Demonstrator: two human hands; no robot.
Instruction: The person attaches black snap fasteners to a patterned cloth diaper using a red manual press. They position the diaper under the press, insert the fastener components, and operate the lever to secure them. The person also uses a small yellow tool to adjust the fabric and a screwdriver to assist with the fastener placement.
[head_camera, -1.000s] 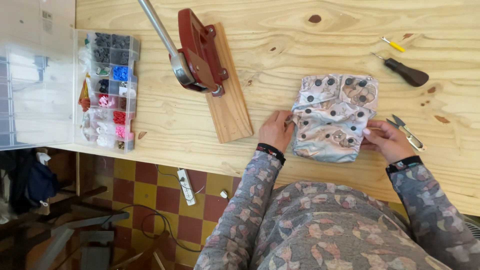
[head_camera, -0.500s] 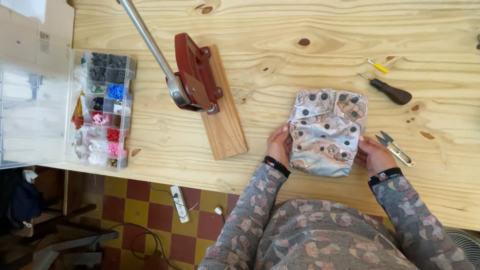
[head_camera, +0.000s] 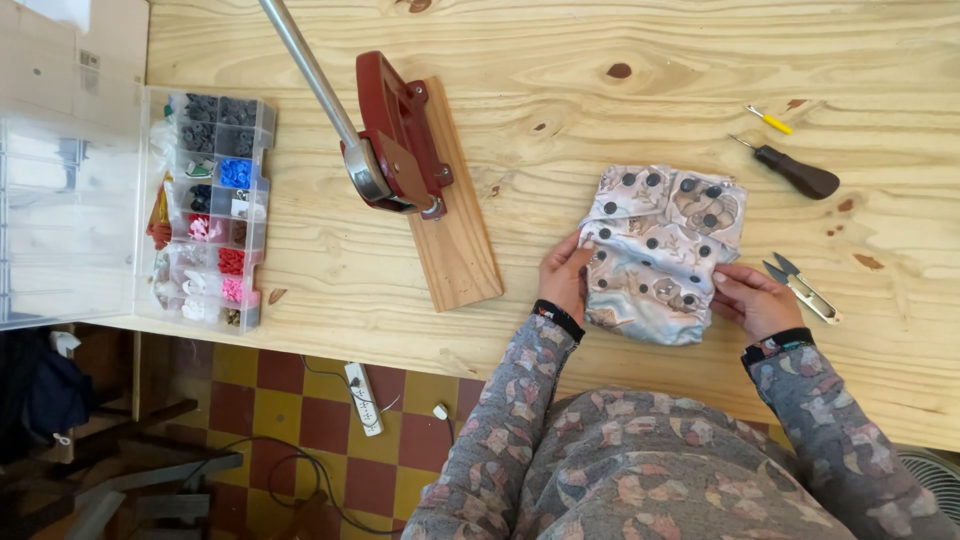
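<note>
Folded patterned cloth diaper (head_camera: 660, 255) with dark snaps lies on the wooden table (head_camera: 600, 120), right of the red hand press (head_camera: 400, 140). Left hand (head_camera: 565, 275) grasps its left edge; right hand (head_camera: 752, 298) pinches its right edge. Small snips (head_camera: 800, 287) just beside the right hand; awl (head_camera: 795, 172) farther up; clear bead box (head_camera: 210, 205) at far left.

A folded patterned cloth diaper (head_camera: 660, 255) lay on the pale wooden table (head_camera: 560, 40), between a red lever press on a wooden board (head_camera: 420, 170) at left and small metal snips (head_camera: 800, 285) at right; a clear compartmented plastic box of snaps (head_camera: 210, 205) sat at far left.
</note>
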